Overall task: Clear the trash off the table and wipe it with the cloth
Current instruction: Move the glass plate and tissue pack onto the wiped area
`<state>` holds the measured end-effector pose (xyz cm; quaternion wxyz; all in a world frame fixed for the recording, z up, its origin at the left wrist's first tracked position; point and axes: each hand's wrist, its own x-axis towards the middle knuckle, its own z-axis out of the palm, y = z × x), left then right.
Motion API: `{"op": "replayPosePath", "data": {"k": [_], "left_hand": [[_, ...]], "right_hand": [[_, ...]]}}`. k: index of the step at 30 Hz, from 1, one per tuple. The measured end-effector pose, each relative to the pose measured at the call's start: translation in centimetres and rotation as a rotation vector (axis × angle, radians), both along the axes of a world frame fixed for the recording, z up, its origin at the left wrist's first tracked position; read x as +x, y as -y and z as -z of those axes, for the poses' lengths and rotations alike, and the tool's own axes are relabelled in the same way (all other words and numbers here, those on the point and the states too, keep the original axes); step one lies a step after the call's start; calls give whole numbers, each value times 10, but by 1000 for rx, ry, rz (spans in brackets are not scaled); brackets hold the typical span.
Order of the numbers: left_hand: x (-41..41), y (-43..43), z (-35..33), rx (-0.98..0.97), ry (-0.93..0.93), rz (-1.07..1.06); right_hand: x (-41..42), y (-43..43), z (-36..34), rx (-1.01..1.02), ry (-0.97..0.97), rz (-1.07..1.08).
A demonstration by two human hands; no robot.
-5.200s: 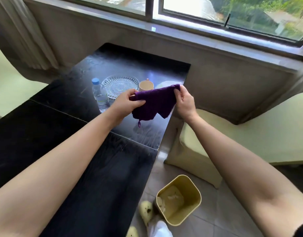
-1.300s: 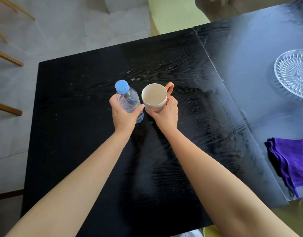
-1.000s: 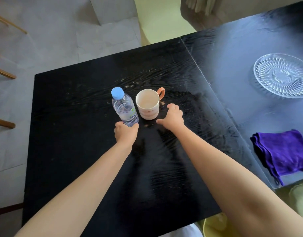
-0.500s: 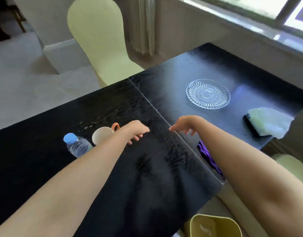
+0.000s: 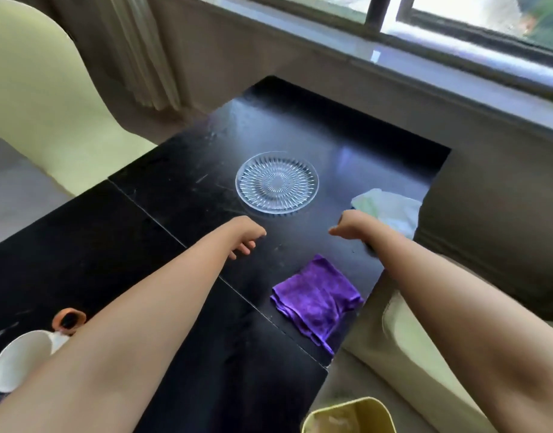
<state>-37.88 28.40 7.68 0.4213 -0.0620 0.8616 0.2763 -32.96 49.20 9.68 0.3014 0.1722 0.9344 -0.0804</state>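
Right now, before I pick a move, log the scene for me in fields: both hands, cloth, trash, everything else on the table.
left hand: over the table, fingers loosely curled, empty
right hand: over the table beside the pale wad, nothing seen in it
purple cloth: folded, flat by the right edge, untouched
pale wad: crumpled, far right edge, not yet cleared
glass plate: flat, empty, beyond both hands
mug: lower left, partly behind the left forearm
yellow bin: on the floor, near right corner
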Motion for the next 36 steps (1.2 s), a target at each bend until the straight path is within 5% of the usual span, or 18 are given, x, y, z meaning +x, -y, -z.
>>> {"op": "replayPosePath", "data": {"k": [8, 21, 36], "left_hand": [[-56, -36, 65, 257, 41, -389], [-102, -72, 123, 668, 18, -1034], [-60, -21, 106, 660, -181, -1121]], "right_hand": [[-18, -100, 62, 170, -289, 191], [-32, -144, 123, 93, -122, 345], [-45, -96, 93, 17, -414, 242]]}}
